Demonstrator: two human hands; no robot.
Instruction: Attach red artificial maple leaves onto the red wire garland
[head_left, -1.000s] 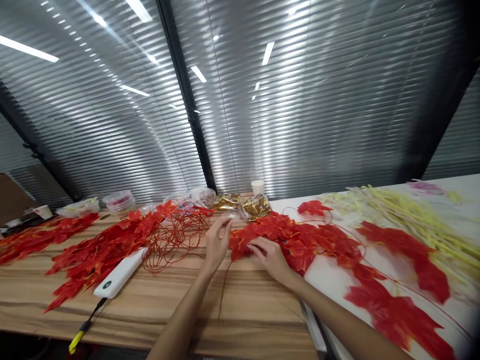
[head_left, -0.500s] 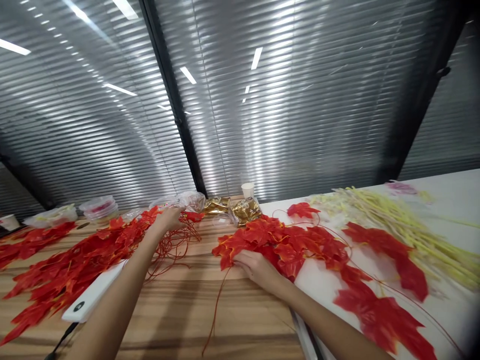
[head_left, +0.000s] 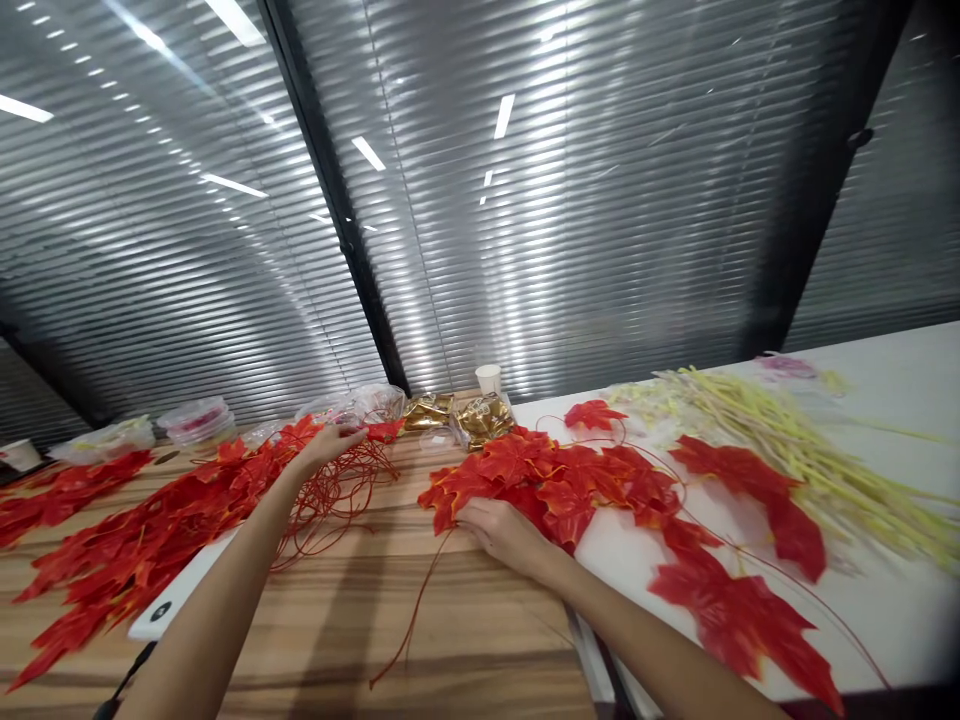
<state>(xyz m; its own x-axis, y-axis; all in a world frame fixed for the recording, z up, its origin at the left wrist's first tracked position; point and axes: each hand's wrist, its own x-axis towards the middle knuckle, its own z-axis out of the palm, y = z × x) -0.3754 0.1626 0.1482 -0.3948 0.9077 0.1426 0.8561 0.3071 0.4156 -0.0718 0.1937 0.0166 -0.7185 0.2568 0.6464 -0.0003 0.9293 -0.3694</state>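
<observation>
1. Red maple-leaf cluster [head_left: 555, 480], thin pointed leaves veined in orange, lies across the right edge of the wood-grain counter [head_left: 480, 640], spilling onto the white counter [head_left: 900, 365].
2. At the cluster's near left corner I see the right hand [head_left: 499, 530], fingers bunched; I cannot tell whether its grip pinches a leaf or the thin red loose cord [head_left: 417, 612] trailing toward the near edge.
3. Over the tangled red cord [head_left: 337, 505] hangs the left hand [head_left: 330, 443], beside the left-hand leaf heap [head_left: 172, 520]. Its fingertips are too small on my feed to tell whether that grip is pressed together or pinching a strand.
4. I would steady the cluster lightly with the right hand and draw single strands slowly with the left; those loops look apt to snag.
5. Along the far edge, gold foil packets [head_left: 484, 420] and a white paper cup [head_left: 488, 379] limit reach; I'd mind the join between the counters too.
6. Bare wood between tangle and cluster, widening toward the near edge, gives me the best room.
</observation>
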